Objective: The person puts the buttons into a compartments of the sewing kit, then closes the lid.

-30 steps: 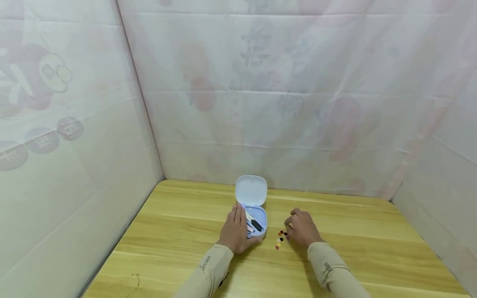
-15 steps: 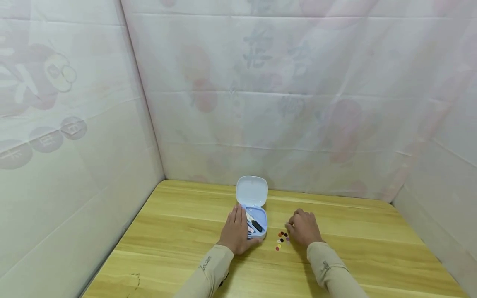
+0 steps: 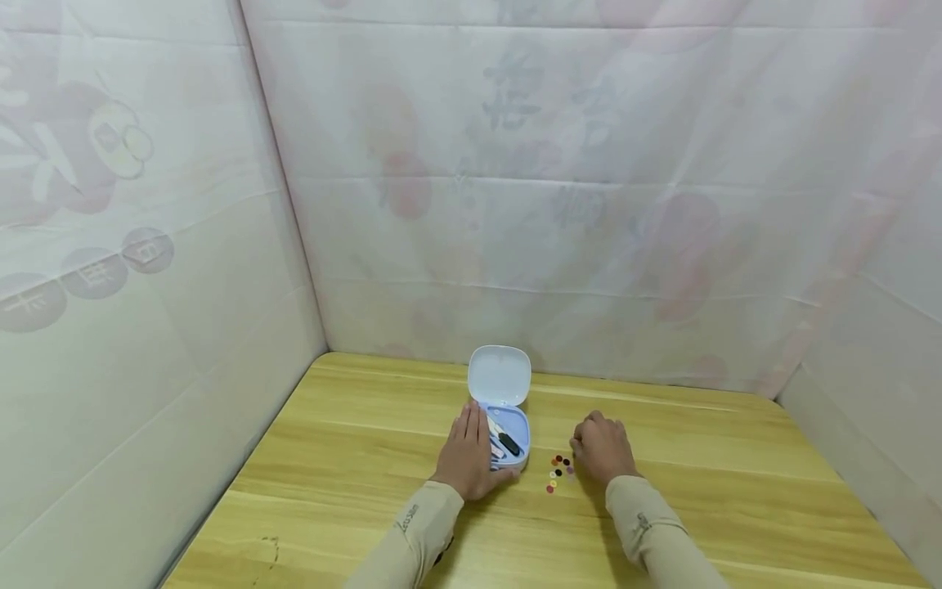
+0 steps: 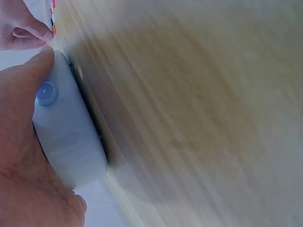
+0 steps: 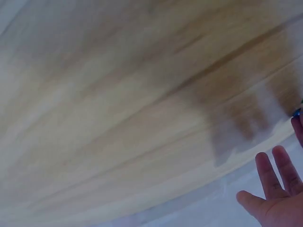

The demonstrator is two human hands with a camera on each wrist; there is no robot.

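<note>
A sewing-kit case (image 3: pixel 526 425), pale blue inside, sits on the table with its white lid (image 3: pixel 500 375) raised. Tools lie in it, among them one with a black handle (image 3: pixel 509 444). My left hand (image 3: pixel 467 458) lies along the case's left side, fingers straight, thumb against the front; the left wrist view shows the round blue catch (image 4: pixel 47 93) beside that thumb. Right of the case, several small coloured buttons (image 3: pixel 558 473) are scattered. Just beyond them my right hand (image 3: pixel 605 448) pinches a small blue-green button (image 5: pixel 297 112), mostly cut off by the right wrist view's edge.
The wood-grain table (image 3: pixel 353 442) meets a printed fabric curtain (image 3: pixel 589 245) at the back, close behind the raised lid. Another fabric wall (image 3: pixel 184 327) stands along the left edge.
My right hand's fingers have drawn together and shifted slightly right, uncovering a purple button by the fingertips. The left hand and the case stay in place.
</note>
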